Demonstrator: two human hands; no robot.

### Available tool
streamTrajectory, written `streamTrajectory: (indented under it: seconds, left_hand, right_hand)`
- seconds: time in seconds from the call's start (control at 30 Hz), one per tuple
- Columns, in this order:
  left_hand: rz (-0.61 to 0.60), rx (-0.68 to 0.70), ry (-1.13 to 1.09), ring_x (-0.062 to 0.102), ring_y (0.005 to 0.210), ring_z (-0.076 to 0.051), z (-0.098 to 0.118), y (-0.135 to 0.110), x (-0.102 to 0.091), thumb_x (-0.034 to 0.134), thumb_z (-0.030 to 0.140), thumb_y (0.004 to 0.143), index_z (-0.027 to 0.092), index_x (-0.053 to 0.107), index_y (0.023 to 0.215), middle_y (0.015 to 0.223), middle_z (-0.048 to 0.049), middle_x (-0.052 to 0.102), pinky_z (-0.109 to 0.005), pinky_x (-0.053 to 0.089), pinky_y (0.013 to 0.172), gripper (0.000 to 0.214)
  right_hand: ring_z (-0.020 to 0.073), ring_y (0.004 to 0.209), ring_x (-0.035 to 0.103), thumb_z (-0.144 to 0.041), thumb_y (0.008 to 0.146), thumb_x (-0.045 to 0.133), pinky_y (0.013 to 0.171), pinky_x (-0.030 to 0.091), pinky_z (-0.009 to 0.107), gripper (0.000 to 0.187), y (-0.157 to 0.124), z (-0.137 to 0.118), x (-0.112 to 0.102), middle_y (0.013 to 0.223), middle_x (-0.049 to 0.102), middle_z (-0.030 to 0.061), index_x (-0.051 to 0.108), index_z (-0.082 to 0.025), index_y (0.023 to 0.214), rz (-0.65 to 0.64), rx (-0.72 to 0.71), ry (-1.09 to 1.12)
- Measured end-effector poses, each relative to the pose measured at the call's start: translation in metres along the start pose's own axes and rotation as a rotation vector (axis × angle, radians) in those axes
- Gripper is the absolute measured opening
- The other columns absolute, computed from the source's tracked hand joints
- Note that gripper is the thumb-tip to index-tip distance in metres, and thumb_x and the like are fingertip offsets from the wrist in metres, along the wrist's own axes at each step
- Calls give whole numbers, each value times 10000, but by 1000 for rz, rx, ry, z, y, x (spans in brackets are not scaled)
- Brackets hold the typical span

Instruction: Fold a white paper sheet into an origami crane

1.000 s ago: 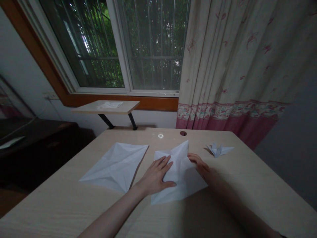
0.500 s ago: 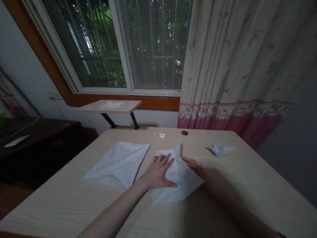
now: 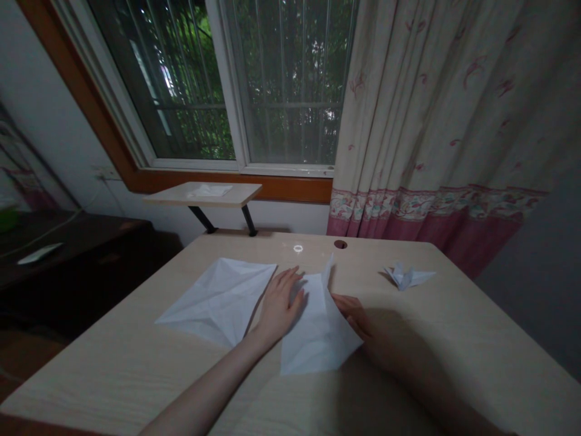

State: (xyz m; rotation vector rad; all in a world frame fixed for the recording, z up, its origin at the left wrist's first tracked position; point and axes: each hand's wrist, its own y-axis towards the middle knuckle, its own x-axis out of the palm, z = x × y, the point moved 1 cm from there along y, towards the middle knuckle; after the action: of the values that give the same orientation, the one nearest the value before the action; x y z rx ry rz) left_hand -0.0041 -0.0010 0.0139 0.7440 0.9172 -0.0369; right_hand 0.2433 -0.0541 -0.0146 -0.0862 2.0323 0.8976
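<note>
A creased white paper sheet lies on the table in front of me, its right side lifted and one corner standing up at the back. My left hand rests along the sheet's left edge, fingers stretched forward and thumb slightly apart. At the other side, my right hand is against the raised right flap with its fingers extended; the paper covers part of the fingertips. Left of my left hand lies a second white paper sheet with fold lines. A folded paper crane sits at the right.
The pale wooden table has a round cable hole near its back edge. A small raised shelf on black legs holds some white paper. A window and a curtain are behind; a dark cabinet stands left.
My left hand has slid left from the middle of the sheet to its left edge. The right flap has tilted up more, with my right hand beside it. The view has shifted slightly.
</note>
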Motion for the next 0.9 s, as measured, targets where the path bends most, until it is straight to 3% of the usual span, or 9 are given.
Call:
streamTrajectory:
  seconds: [0.2, 0.3, 0.6, 0.9]
  left_hand:
    - [294, 30, -73, 522, 1292, -260, 4, -4, -10, 448, 228, 1011, 215, 538, 1259, 1406, -118, 556, -475, 423, 1083, 264]
    - [347, 57, -105, 514, 1300, -262, 9, -8, -12, 437, 232, 1021, 214, 526, 1268, 1406, -133, 541, -468, 422, 1076, 263]
    - [306, 151, -161, 551, 1256, -239, 7, -10, -12, 435, 207, 1013, 219, 528, 1273, 1316, -110, 611, -436, 444, 1058, 276]
    - [196, 111, -180, 609, 1191, -237, 2, -6, -4, 453, 196, 996, 216, 577, 1206, 1257, -100, 664, -448, 488, 1035, 244]
  right_hand:
    - [219, 1395, 414, -347, 1063, 314, 1169, 345, 454, 465, 1, -4, 1, 1493, 510, 70, 380, -278, 1518, -185, -109, 207]
    - [232, 1421, 370, -412, 1065, 318, 1188, 301, 465, 492, 0, -5, 1, 1518, 479, 76, 358, -263, 1532, -237, -117, 177]
    - [231, 1413, 399, -386, 1050, 400, 1185, 285, 471, 460, -4, -5, 4, 1519, 495, 60, 432, -275, 1495, -406, -93, 34]
    - [203, 1405, 429, -342, 1051, 415, 1199, 258, 485, 406, -2, -6, 5, 1514, 507, 31, 506, -304, 1444, -469, -54, -23]
